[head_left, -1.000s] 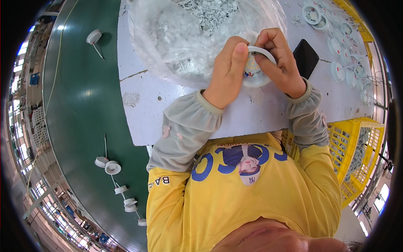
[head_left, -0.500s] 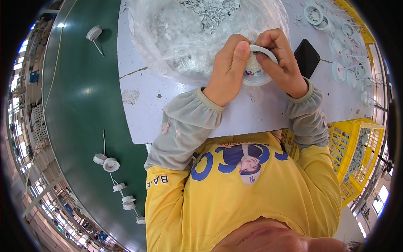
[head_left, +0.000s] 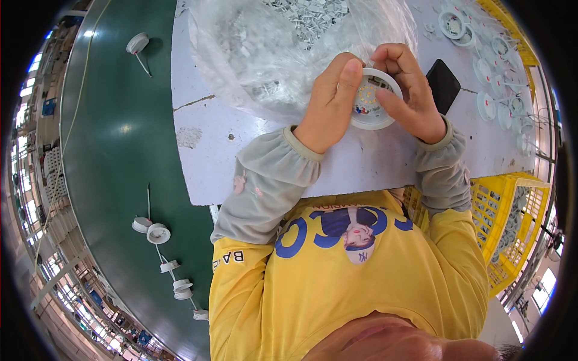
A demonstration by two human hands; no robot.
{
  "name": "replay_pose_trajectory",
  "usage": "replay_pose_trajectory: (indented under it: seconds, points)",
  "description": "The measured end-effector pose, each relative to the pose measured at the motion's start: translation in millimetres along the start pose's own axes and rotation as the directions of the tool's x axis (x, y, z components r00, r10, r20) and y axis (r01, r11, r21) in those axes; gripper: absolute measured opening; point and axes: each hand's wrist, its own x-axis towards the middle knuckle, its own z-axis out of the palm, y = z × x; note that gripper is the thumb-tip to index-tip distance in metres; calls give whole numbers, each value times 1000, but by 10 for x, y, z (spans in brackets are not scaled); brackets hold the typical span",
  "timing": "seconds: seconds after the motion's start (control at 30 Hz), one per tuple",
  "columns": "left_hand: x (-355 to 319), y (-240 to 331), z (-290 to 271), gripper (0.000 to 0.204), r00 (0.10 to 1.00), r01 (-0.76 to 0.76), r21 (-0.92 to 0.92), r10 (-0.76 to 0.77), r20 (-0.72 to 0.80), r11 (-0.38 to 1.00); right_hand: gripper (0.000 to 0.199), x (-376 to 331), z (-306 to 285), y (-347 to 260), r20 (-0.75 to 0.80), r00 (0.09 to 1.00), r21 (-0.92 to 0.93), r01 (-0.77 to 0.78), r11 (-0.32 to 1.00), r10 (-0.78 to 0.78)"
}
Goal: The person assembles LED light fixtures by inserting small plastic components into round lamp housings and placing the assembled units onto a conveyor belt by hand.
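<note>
A round white downlight (head_left: 372, 122), open side facing up, is between my hands above the table. Inside its rim are a board with small yellow LED chips and bits of red and blue wire. My left hand (head_left: 335, 99) is closed on the left side of its rim, thumb along the edge. My right hand (head_left: 412, 99) is closed round the right side, with its thumb over the inside of the light and its index finger bent above the far rim. The fingers under the light are hidden.
A clear plastic bag (head_left: 241, 78) of small white parts lies just beyond my hands. To the right are a black phone (head_left: 443, 85) and several similar lights (head_left: 451, 25). A green conveyor belt (head_left: 114, 156) with several lights runs at left; a yellow crate (head_left: 503, 234) stands at lower right.
My right thumb has drawn back from the far inner part of the light, and its index finger has opened a little. The light stays between both hands, showing more of its board.
</note>
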Motion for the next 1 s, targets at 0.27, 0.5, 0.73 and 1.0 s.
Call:
replay_pose_trajectory:
  seconds: [0.27,0.5,0.73,1.0]
  points:
    - [-38,9,37,32,990,-42,-36,37,-139,998,32,39,-92,68,97,944,424,-325,845,314]
    - [-78,73,26,51,994,-46,-69,39,-101,997,28,12,-119,138,165,941,318,-334,887,295]
    - [-58,13,14,52,1000,-7,-193,13,29,981,24,5,-92,143,161,966,184,-231,955,203]
    - [-96,-51,38,39,997,-24,-155,13,-72,988,22,15,-79,185,138,981,279,-172,945,138]
